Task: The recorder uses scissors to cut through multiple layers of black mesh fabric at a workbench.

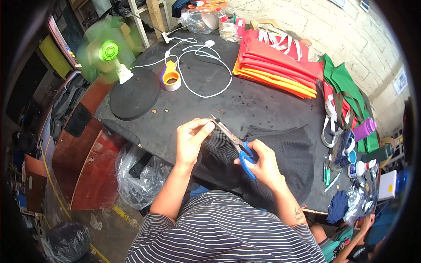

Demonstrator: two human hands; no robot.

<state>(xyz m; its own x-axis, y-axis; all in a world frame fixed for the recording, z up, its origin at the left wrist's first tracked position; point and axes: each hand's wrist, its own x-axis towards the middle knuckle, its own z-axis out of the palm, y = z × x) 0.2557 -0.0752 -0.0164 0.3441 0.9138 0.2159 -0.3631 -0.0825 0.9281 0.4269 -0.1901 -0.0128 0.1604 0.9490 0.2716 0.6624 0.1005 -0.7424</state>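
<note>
My left hand [191, 142] pinches the edge of a black mesh fabric [219, 147] between thumb and fingertips, holding it up above the table. In my right hand [265, 165] is a pair of scissors [247, 158] with blue handles, gripped through the finger loops. Its metal blades point up and to the left, with the tips close to my left fingertips. A small dark bit shows at the blade tips; whether it is still joined to the mesh I cannot tell. More black fabric [283, 147] lies on the table beneath and beside my right hand.
The black table [201, 105] carries tape rolls [171, 81], a looped white cable [229, 79], and stacked red and orange fabric [276, 65]. A green fan [108, 51] spins at left. Bottles [365, 129] and pens [326, 170] lie at right, near another person's arm [357, 236].
</note>
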